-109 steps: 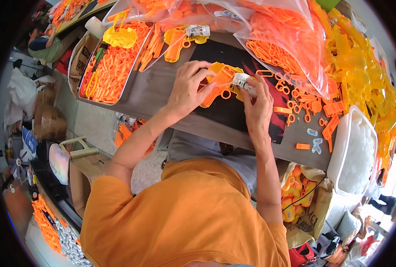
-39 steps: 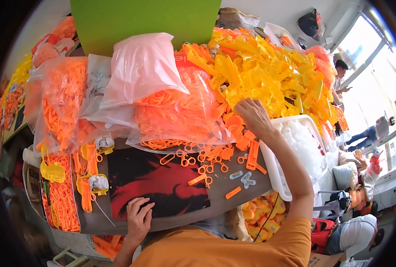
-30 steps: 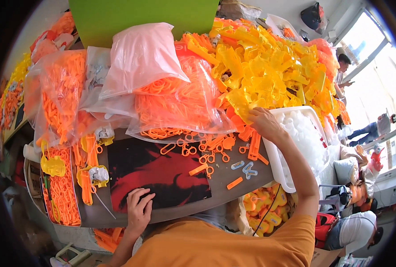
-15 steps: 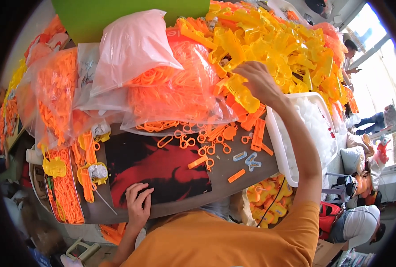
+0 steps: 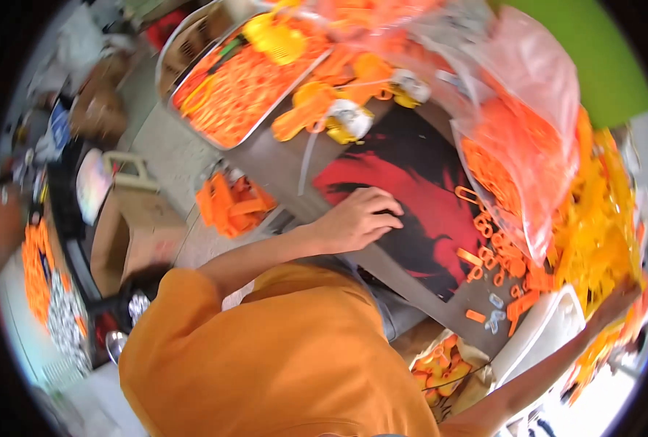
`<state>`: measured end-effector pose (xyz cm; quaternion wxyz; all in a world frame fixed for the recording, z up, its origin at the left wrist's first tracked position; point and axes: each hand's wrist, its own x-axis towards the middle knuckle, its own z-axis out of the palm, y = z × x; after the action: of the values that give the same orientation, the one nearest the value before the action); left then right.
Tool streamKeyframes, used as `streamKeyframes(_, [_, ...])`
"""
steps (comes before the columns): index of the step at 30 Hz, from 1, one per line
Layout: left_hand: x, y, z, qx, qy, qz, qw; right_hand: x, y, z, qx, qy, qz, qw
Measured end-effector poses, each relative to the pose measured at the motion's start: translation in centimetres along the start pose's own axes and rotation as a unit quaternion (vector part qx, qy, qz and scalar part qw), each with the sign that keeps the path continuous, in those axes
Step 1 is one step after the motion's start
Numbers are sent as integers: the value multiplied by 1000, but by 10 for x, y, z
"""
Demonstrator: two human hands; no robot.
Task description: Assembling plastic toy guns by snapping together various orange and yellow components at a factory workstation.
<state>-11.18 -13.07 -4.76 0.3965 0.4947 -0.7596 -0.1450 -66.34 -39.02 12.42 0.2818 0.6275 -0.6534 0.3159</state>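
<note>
My left hand [image 5: 360,218] rests on the near edge of a black and red mat [image 5: 411,182], its fingers loosely bent and apart, with nothing seen in them. At the far right, my right arm reaches to the heap of yellow plastic shells [image 5: 593,240]. There my right hand [image 5: 621,298] is small and blurred, and its fingers cannot be made out. Orange clips and rings [image 5: 493,251] lie between the mat and a clear bag of orange parts [image 5: 517,153]. Small pale blue pieces [image 5: 495,320] lie close to the table's near edge.
A white bin [image 5: 542,339] stands by my right forearm. Left of the mat are yellow and orange assemblies [image 5: 349,120] and a tray of orange parts [image 5: 240,95]. Below the table sit orange pieces [image 5: 233,204] and a sack of yellow-orange parts [image 5: 440,368]. A cardboard box [image 5: 138,233] stands on the floor.
The view has swung left and tilted, so the table now slants and more floor shows at left. My right hand stays at the yellow heap; my left stays on the mat's edge.
</note>
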Motion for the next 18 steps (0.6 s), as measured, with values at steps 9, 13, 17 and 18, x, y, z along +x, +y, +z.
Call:
streamKeyframes(9, [-63,30,-19,-40,197,8,980,-206,-266,-36,599,-360,271,662])
streamKeyframes(13, [-149,19,-37,66,316,-154,934,-268,-333,-2,490,-288,-25,823])
streamKeyframes(17, [-220,-60,-78,218,387,-293,847,-274,-361,-27,442,-258,-30,858])
streamKeyframes(18, [-238,-90,-91,284,381,-312,823,-275,-361,-30,450,-243,3,859])
